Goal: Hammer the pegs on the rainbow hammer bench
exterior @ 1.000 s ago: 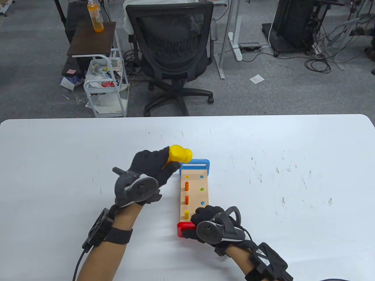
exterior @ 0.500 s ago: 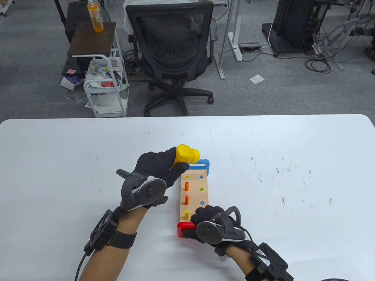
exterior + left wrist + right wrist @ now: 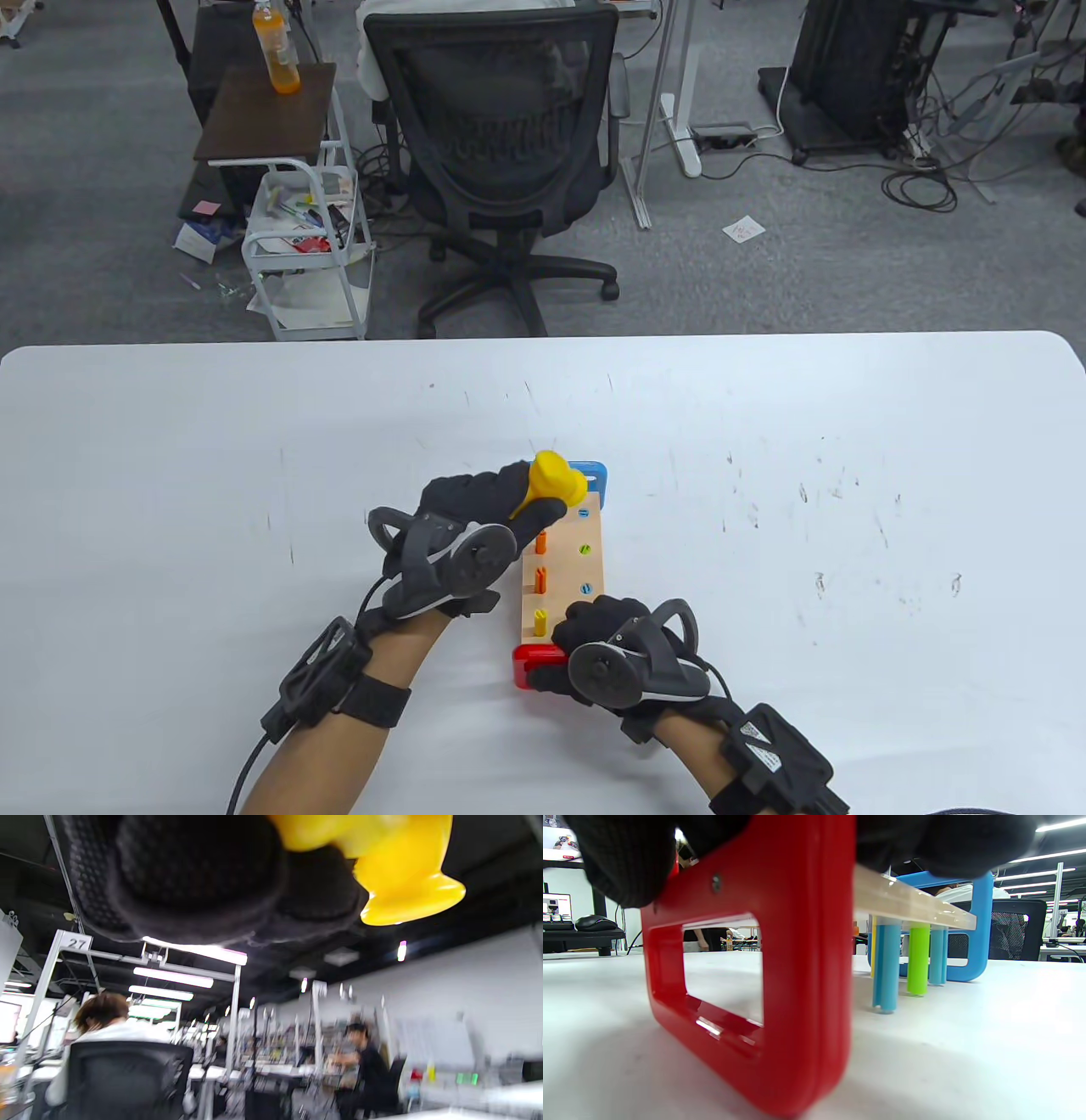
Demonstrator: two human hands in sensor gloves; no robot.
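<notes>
The hammer bench [image 3: 585, 564] lies on the white table, wooden top with a blue end far and a red end [image 3: 533, 662] near. Three pegs stand up along its left side: orange [image 3: 540, 540], orange [image 3: 540, 579] and yellow [image 3: 539, 621]. The right-side pegs [image 3: 584, 549] sit flush. My left hand [image 3: 484, 505] grips the yellow hammer [image 3: 556, 481], whose head is over the bench's far left corner. It also shows in the left wrist view [image 3: 394, 878]. My right hand [image 3: 594, 632] rests on the bench's near end, over the red leg [image 3: 780, 984].
An office chair [image 3: 501, 153] stands beyond the table's far edge. A small cart [image 3: 305, 246] and a side table with an orange bottle [image 3: 276, 51] stand at the back left. Blue and green peg shafts [image 3: 918, 959] reach the table under the bench.
My left hand has moved right and down with the hammer, bringing its head from left of the bench to over the far left corner. My right hand has not moved.
</notes>
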